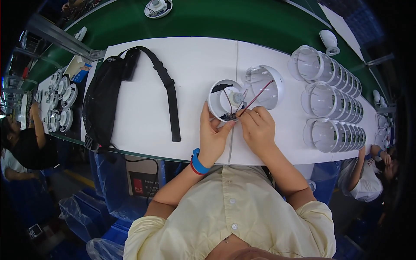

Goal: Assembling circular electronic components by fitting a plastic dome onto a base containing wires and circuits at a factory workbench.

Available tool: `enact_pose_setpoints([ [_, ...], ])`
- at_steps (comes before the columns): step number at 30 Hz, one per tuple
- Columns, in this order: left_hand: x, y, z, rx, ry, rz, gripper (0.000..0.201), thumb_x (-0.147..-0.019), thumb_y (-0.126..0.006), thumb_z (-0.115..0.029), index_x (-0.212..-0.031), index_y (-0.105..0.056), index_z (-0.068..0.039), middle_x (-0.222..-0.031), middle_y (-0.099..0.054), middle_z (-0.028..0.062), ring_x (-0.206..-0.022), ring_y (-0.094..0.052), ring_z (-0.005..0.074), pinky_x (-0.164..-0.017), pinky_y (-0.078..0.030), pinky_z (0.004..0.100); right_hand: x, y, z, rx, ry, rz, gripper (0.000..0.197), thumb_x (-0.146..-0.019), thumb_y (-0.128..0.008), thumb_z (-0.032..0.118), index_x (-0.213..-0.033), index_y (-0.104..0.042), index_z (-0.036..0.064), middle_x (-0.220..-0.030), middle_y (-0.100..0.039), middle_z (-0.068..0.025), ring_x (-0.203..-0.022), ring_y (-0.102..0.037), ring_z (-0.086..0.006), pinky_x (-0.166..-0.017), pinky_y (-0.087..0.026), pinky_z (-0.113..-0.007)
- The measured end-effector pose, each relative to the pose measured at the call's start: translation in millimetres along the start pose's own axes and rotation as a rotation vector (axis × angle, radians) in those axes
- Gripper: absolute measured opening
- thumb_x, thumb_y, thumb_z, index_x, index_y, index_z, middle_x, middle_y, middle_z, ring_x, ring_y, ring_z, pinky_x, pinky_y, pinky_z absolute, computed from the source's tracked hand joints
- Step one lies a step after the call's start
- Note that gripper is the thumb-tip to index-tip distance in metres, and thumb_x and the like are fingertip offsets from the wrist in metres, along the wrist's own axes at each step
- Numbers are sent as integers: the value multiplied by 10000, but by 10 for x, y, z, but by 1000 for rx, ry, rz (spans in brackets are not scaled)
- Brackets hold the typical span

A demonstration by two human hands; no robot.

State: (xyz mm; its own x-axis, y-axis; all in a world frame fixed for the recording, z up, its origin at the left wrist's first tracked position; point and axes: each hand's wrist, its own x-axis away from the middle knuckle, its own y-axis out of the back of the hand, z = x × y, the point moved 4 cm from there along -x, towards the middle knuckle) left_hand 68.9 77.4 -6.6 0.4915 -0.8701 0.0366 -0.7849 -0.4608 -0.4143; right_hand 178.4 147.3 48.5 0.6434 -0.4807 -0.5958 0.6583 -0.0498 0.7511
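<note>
My left hand (214, 136), with a blue and red band at the wrist, grips the lower rim of a round white housing (211, 104). Inside the housing sit a white round part (234, 97), thin wires and a small dark circuit board (228, 116). The fingertips of my right hand (256, 128) pinch a thin dark-red wire (262, 92) near the board. Its free end slants up and right, across a clear-fronted white cover (269, 78) that lies beside the housing. What exactly lies between the pinching fingertips is too small to tell.
Three rows of nested white covers (323, 104) lie at right. A black bag (104, 102) with a strap (172, 104) rests left on the white table (197, 52). Beyond runs a green belt (208, 21) carrying a white unit (158, 8). Other people sit at both sides.
</note>
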Motion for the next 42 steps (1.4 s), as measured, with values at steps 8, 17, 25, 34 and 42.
enact_pose_setpoints([
  [8, 27, 13, 31, -11, -8, -39, 846, -841, -603, 139, -1503, -90, 22, -1380, -430, 171, -1200, -539, 225, -946, -527, 316, -69, 57, -97, -40, 153, 83, 231, -619, -688, -15, -845, -667, 31, -816, -675, -42, -804, -631, -237, -644, -524, -343],
  [17, 30, 2, -35, -37, -9, -12, 832, -846, -599, 134, -1505, -106, 9, -1371, -443, 163, -1191, -543, 216, -946, -523, 308, -14, 7, -125, -174, -2, 41, 190, -653, -676, 26, -840, -688, 55, -776, -667, -38, -789, -616, -209, -628, -501, -330],
  [25, 8, 7, -5, -83, -16, -31, 812, -857, -573, 142, -1503, -101, 0, -1373, -432, 157, -1198, -537, 217, -947, -520, 306, 77, -118, 46, -29, 28, 30, 170, -750, -718, 1, -908, -657, 23, -843, -692, -52, -750, -613, -251, -645, -504, -327],
  [34, -306, 314, -8, -383, -110, -35, 722, -764, -572, 101, -1436, -319, 22, -1280, -468, 163, -1154, -553, 239, -836, -518, 267, 47, -9, 14, -639, -574, 276, 317, -821, -699, 22, -1110, -568, 10, -1026, -683, -146, -794, -659, -203, -676, -516, -318],
  [42, -580, 280, -339, -143, 174, 91, 609, -783, -517, 124, -1371, -396, 19, -1251, -525, 138, -1119, -589, 233, -832, -599, 335, -319, 720, -798, -273, -160, 212, 791, -665, -814, 106, -1379, -474, 77, -1354, -525, -150, -1246, -489, -305, -1031, -395, -391],
])
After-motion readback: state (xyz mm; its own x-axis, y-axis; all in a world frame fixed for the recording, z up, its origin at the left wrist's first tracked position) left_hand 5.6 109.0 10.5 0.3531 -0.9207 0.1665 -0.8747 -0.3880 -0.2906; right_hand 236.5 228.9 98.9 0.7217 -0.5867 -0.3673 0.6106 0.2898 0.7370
